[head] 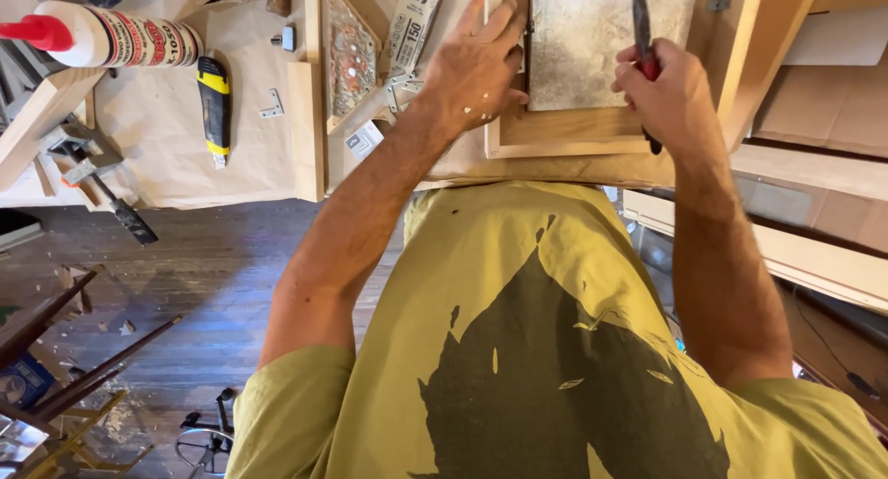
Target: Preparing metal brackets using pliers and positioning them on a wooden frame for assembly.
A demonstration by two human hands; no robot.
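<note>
**Both hands on the framed tile at the bench**

The workbench (185,155) fills the top of the view, wrapped in brown paper; a wooden floor littered with shavings shows below it at the left; the person's yellow-green shirt (518,350) takes up the lower middle. On the bench straight ahead sits the wooden frame (564,132), light-coloured, with a mottled grey stone tile (592,40) set inside it; the frame lies at the near edge of the bench, between the two forearms. The left hand (474,72) lies flat and spread wide on the frame's left rail, fingertips reaching onto the tile's left edge; it presses down and holds nothing. The right hand (666,91) is closed in a fist around a red-handled tool (643,35); its dark shaft stands up over the tile's right side, and a dark tip pokes out below the fist against the frame's lower right corner; what kind of tool it is I cannot tell. Further left lies a second framed tile (350,54), reddish and speckled; beyond that a yellow-and-black utility knife (214,104); at the far left a glue bottle (111,35) with a red nozzle lies on its side; a small metal corner bracket (272,104) sits near the knife.
</note>
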